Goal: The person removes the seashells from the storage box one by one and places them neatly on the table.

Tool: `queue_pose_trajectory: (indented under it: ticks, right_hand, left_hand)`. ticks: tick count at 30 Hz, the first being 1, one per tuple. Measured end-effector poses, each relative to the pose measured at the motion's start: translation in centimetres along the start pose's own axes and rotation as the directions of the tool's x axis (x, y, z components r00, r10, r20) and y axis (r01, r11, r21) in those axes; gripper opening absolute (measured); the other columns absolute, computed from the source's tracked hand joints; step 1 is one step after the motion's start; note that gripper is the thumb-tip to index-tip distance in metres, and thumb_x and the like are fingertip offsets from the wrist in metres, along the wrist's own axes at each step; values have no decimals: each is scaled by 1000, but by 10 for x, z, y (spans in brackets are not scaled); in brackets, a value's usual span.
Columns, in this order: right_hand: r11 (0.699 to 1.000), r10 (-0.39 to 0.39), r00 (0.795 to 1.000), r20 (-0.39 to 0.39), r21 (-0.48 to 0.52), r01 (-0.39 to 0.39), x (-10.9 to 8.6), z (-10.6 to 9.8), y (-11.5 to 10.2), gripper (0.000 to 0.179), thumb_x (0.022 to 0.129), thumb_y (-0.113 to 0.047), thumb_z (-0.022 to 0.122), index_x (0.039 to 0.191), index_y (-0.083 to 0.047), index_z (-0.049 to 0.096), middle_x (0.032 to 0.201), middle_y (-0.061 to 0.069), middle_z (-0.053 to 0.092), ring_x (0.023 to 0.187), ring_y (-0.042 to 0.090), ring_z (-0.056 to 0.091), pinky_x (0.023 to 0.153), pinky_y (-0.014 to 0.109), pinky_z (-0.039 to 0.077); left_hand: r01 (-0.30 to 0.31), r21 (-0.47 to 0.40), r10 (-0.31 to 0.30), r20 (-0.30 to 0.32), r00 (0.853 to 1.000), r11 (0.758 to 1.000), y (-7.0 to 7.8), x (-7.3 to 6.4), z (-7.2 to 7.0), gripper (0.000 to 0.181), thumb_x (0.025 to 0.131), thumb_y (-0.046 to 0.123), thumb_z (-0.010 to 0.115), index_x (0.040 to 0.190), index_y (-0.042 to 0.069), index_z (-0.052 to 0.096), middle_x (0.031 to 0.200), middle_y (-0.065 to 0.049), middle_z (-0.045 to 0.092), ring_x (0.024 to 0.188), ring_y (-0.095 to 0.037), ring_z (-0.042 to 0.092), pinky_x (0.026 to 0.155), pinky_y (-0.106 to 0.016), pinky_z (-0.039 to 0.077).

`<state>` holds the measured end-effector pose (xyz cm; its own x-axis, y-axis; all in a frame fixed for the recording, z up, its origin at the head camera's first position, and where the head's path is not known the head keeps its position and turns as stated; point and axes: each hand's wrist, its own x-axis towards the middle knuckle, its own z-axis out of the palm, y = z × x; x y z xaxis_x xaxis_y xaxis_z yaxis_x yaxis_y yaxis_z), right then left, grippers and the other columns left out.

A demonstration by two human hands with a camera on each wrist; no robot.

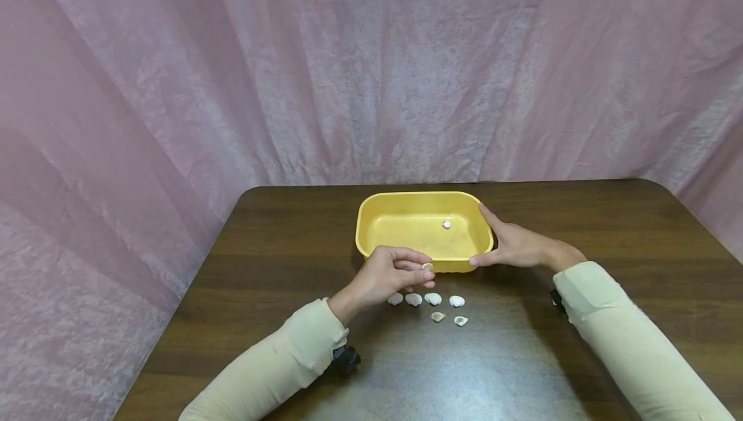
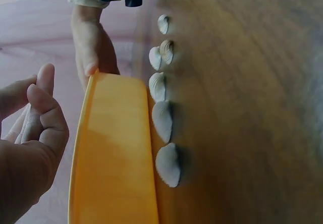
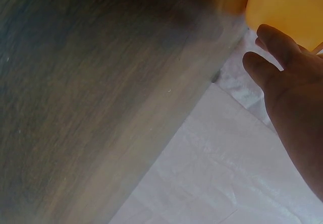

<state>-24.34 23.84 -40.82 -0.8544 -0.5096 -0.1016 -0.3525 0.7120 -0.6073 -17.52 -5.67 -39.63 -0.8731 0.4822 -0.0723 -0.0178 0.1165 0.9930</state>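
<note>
My left hand [image 1: 386, 276] pinches a small cream-coloured seashell [image 1: 427, 267] between thumb and fingers, just in front of the tub's near rim. In the left wrist view its fingertips hide the shell. A shallow yellow plastic tub [image 1: 420, 265] with rounded corners stands on the table. My right hand [image 1: 516, 245] holds the tub's right end, thumb at the near corner and fingers spread along the far side. One white shell [image 1: 446, 224] lies inside the tub. In front of it, several ribbed white shells [image 1: 433, 299] form a row, with two brownish shells [image 1: 438, 317] nearer me.
The dark wooden table [image 1: 278, 292] has rounded far corners. A pink velvety curtain [image 1: 371, 73] hangs behind it and around the sides. Both wrists carry dark camera mounts [image 1: 346, 358] under pale sleeves [image 1: 615, 318].
</note>
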Motion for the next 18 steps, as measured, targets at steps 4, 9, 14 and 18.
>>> queue_pose_trajectory:
  ticks: [4, 9, 14, 18]
  right_hand:
    - [1000, 3, 1000, 2, -2, -3, 0, 0, 0, 126, 80, -48, 81, 156, 5, -5, 132, 38, 51, 111, 34, 58, 100, 54, 42]
    - [1000, 15, 1000, 9, 1, -15, -1, -1, -1, 126, 81, -49, 81, 156, 4, -6, 134, 38, 50, 112, 34, 57, 101, 55, 42]
    - [1000, 24, 1000, 20, 4, -24, -1, -2, -2, 126, 81, -50, 80, 156, 4, -6, 138, 39, 46, 116, 36, 56, 103, 56, 40]
    - [1000, 25, 1000, 17, 4, -25, -1, -2, -3, 126, 81, -49, 80, 157, 3, -6, 138, 39, 46, 116, 36, 56, 103, 55, 40]
  left_hand:
    - [19, -14, -19, 19, 1000, 1000, -5, -2, 3, 29, 92, 4, 72, 116, -12, 66, 93, -18, 75, 86, -31, 74, 56, -20, 48]
    - [39, 4, -39, 20, 999, 999, -14, -4, 5, 29, 91, 4, 72, 116, -10, 68, 87, -16, 75, 77, -23, 74, 58, -23, 50]
    - [41, 22, -41, 14, 999, 999, -23, -6, 6, 28, 90, 4, 74, 113, -10, 69, 87, -15, 75, 76, -21, 74, 58, -22, 48]
    - [27, 26, -28, 20, 999, 999, -26, -7, 6, 29, 90, 4, 74, 114, -11, 68, 87, -17, 75, 77, -22, 74, 56, -21, 47]
